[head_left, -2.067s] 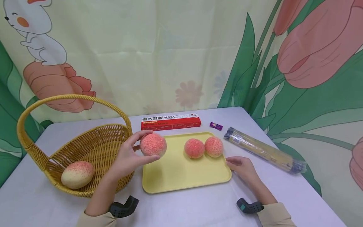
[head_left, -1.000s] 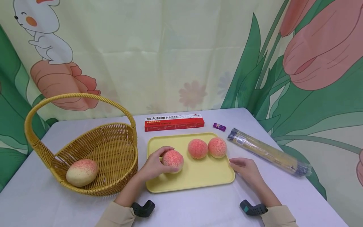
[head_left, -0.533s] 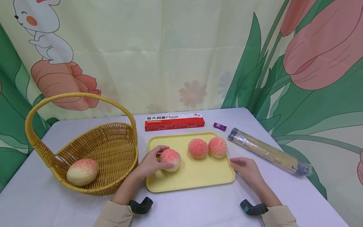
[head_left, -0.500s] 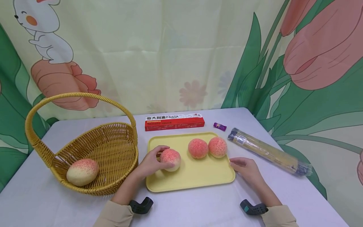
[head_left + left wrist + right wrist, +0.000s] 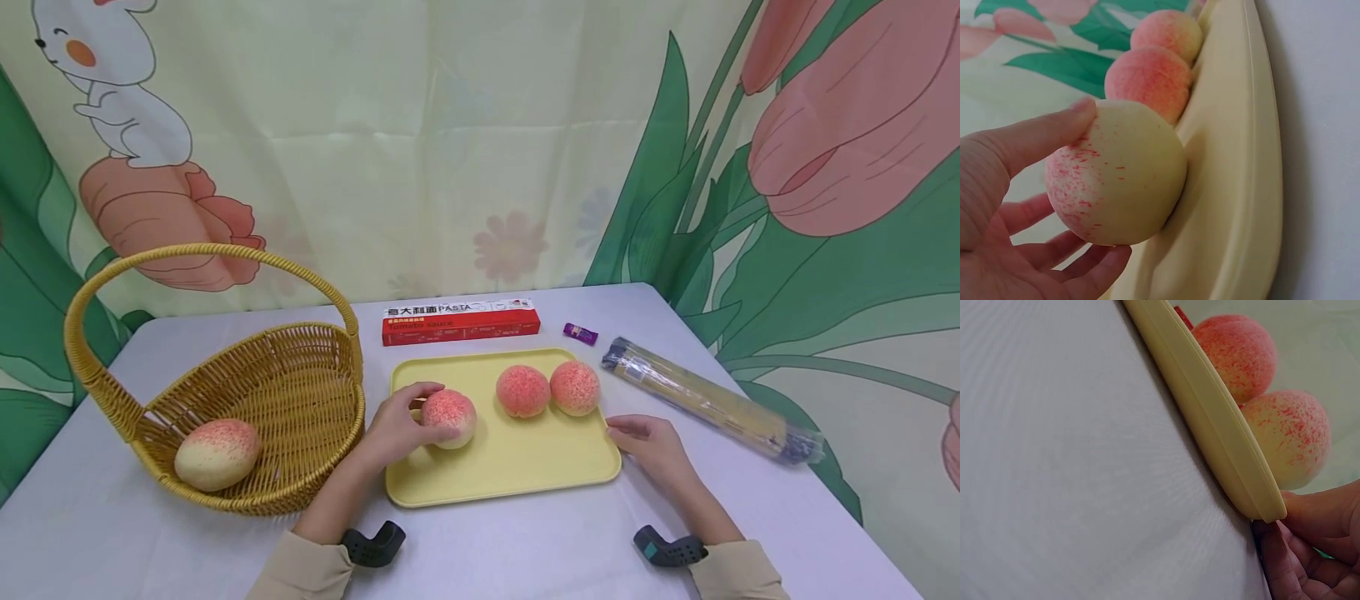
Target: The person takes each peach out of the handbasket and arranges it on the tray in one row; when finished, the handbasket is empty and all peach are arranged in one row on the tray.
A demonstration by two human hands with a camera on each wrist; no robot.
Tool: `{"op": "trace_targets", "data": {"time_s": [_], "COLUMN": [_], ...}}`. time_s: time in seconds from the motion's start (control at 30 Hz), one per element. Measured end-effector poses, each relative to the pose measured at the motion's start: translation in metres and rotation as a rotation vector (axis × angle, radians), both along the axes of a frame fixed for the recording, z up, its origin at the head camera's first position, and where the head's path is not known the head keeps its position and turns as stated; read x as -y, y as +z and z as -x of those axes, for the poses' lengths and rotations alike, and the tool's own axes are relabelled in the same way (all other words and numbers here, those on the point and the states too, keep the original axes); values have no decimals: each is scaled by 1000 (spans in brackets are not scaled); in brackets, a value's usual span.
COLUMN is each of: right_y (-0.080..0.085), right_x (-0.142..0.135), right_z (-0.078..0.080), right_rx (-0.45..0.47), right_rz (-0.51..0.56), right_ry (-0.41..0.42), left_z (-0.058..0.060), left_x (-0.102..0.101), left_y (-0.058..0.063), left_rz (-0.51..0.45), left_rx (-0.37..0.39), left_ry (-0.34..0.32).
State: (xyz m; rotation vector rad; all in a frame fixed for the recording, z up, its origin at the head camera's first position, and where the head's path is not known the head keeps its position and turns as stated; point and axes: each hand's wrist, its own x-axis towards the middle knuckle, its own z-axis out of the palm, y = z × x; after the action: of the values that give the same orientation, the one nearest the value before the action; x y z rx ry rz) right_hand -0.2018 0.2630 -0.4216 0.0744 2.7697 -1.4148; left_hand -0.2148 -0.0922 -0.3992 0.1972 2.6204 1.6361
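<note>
My left hand (image 5: pixel 401 425) holds a pink-and-cream peach (image 5: pixel 452 418) that sits on the left part of a yellow tray (image 5: pixel 517 475). In the left wrist view, the thumb lies against one side of that peach (image 5: pixel 1129 169) and the fingers curl round the other. Two more peaches, one redder (image 5: pixel 522 391) and one paler (image 5: pixel 575 387), rest side by side near the tray's right back corner. At the tray's right edge is my right hand (image 5: pixel 651 446). The right wrist view shows its thumb and fingers pinching the tray's corner (image 5: pixel 1263 503).
A wicker basket (image 5: pixel 352 467) with a tall handle stands left of the tray, another peach (image 5: pixel 217 454) inside it. Behind the tray lies a red pasta box (image 5: pixel 461 323). A small purple packet (image 5: pixel 581 333) and a long plastic-wrapped bundle (image 5: pixel 708 400) lie to the right.
My left hand has lowered the peach from above the tray's left end onto the tray, then shifted slightly left with it. The right hand has stayed at the tray's edge.
</note>
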Motion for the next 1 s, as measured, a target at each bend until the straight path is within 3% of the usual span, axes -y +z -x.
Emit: {"op": "trace_targets", "data": {"time_s": [0.4, 1.0], "right_y": [-2, -2], "right_x": [3, 1], "right_z": [2, 0], "right_rx": [-25, -20], "right_rz": [12, -17], "right_ry": [3, -26], "left_z": [6, 27], "left_x": [-2, -15], "left_y": [0, 2], "left_rz": [-40, -37], "left_rx": [22, 45], "left_ry": [-18, -84]}}
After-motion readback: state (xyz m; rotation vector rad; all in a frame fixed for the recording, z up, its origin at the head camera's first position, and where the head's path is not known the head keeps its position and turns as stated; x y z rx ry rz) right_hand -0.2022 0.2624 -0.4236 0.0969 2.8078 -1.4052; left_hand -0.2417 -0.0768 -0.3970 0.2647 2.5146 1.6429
